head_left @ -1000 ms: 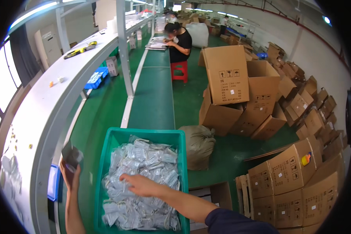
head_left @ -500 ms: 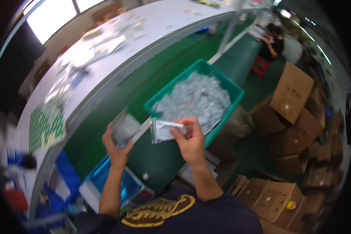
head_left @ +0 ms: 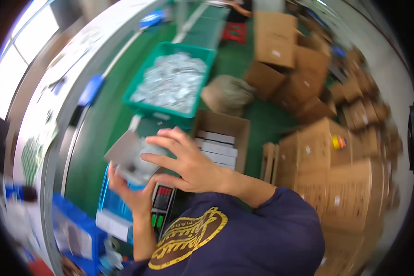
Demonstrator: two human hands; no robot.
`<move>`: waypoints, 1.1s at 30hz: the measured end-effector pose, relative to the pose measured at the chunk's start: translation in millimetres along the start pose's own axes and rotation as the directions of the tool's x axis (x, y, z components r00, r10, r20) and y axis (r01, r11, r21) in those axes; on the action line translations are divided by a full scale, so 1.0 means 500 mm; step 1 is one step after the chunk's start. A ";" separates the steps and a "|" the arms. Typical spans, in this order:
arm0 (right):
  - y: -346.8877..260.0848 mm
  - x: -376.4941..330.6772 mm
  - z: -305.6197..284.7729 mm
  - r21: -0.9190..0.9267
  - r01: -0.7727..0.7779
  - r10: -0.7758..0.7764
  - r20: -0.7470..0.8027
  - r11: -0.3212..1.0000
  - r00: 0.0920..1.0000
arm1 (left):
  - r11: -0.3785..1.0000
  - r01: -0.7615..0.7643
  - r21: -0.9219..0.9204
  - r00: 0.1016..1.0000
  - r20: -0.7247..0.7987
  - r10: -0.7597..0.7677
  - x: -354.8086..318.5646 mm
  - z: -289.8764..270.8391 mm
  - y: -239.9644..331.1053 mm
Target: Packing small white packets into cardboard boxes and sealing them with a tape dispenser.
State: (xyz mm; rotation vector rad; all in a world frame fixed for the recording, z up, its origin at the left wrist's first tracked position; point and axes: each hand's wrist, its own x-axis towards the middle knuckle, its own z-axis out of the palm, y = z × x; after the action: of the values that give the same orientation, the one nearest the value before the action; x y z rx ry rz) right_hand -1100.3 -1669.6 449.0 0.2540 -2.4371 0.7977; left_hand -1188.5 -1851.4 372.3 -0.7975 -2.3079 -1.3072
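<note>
My left hand (head_left: 132, 192) grips a small box (head_left: 122, 148) from below, its pale flap raised. Greyish, see-through material shows inside the box, blurred by motion. Over the box's opening, my right hand (head_left: 188, 163) has its fingers spread, the fingertips at or just inside the box. No packet can be made out in the right hand; part of the box is hidden behind its fingers. Just beyond the hands stands a green plastic bin (head_left: 179, 121) heaped with clear plastic packets (head_left: 172, 80).
Beside my left forearm are a blue tray (head_left: 106, 195) and a device with a lit display (head_left: 163, 198). To the right, a carton (head_left: 244, 145) holds white boxes (head_left: 218, 149). Cardboard cartons (head_left: 338, 193) are stacked farther right. A white-topped bench (head_left: 43, 99) runs along the left.
My right hand has moved from beside the bin to the box, and the clear packet it pinched no longer shows in it. My view has turned, shifting the bin leftward.
</note>
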 end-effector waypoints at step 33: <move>0.120 -0.237 -0.098 0.587 -0.375 0.345 0.169 0.717 0.923 | 0.582 0.567 -0.582 0.710 0.704 0.012 -0.085 0.172 0.175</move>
State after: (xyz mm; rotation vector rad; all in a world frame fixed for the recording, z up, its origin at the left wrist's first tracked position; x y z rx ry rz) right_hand -1000.8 -1591.5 385.6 0.0225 -2.2156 1.7821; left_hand -1103.4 -1753.7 362.4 -1.3309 -2.3619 -2.6706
